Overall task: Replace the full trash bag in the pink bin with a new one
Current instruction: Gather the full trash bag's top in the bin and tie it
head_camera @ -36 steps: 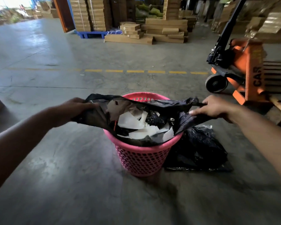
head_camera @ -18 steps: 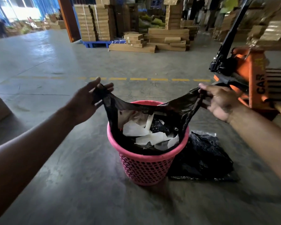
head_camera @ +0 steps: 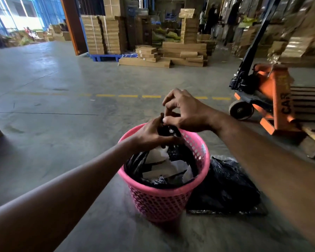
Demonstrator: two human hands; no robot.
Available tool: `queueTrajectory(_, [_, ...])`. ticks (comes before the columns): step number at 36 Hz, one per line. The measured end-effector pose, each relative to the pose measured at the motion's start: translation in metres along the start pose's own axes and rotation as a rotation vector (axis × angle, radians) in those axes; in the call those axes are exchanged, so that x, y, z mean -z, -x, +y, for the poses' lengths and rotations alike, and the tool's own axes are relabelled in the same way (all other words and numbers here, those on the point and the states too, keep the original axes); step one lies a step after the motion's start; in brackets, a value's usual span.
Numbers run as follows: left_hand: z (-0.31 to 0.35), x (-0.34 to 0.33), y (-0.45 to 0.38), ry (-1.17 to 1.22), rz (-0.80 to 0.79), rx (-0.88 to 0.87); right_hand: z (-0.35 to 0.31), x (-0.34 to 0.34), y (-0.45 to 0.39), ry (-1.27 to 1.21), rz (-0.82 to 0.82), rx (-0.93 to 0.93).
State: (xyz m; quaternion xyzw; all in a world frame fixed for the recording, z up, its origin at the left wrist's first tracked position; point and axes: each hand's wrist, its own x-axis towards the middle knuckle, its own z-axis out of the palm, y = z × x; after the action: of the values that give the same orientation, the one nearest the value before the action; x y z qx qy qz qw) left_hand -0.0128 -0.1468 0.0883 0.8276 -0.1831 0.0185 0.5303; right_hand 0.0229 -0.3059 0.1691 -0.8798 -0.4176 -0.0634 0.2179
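Nearest me, my two forearms reach in from the bottom corners toward the pink bin (head_camera: 164,202), which stands on the concrete floor (head_camera: 53,142). Inside it sits the full bag (head_camera: 135,164), its black film still lining the walls, with white paper scraps (head_camera: 164,170) showing through the open gap. Just beside the bin on its right lies another black bag (head_camera: 224,186), flat on the floor; I take that to be the new one.

Over the far rim, my left hand (head_camera: 149,135) is clenched on the gathered neck of the bag, and my right hand (head_camera: 185,113) pinches the same bunch from above, fingers curled as if working a knot.

So I judge the step in hand is closing the full bag, before any lifting. Next I need to cinch the knot tight, then pull straight up so the load clears the rim without snagging or tearing the thin film, which will stretch under weight.

Half a second ago my hands were wide apart, each holding one side of the mouth stretched open; now they have met in the middle.

Farther off stand an orange pallet jack (head_camera: 273,95) at right, a dashed yellow line (head_camera: 127,96), and stacked cartons (head_camera: 171,55).
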Motion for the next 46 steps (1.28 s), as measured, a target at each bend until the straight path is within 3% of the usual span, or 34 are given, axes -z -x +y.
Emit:
queueTrajectory(5, [-0.004, -0.012, 0.002, 0.075, -0.03, 0.015, -0.008, -0.02, -0.005, -0.054, -0.005, 0.123])
queueTrajectory(10, [-0.006, -0.004, 0.0, 0.246, 0.114, 0.239, 0.025, -0.012, 0.002, -0.349, 0.199, -0.042])
queueTrajectory(14, [-0.01, 0.002, -0.001, 0.292, 0.146, 0.331, 0.047, -0.02, 0.018, -0.244, 0.147, -0.05])
queueTrajectory(18, [-0.003, -0.003, -0.002, 0.233, 0.065, 0.276, 0.046, -0.041, 0.018, -0.192, 0.153, 0.012])
queueTrajectory(25, [-0.006, 0.01, -0.003, 0.295, 0.047, 0.389, 0.051, -0.042, 0.007, -0.271, 0.237, -0.015])
queueTrajectory(34, [-0.016, 0.023, -0.002, 0.578, -0.108, 0.445, 0.059, -0.048, 0.012, -0.702, 0.34, -0.188])
queueTrajectory(40, [-0.024, 0.024, -0.007, 0.739, 0.065, 0.568, 0.05, -0.04, 0.032, -0.58, 0.228, -0.123])
queueTrajectory(46, [-0.01, 0.019, -0.012, 0.741, 0.058, 0.636, 0.029, -0.08, 0.064, -0.193, 0.169, 0.16])
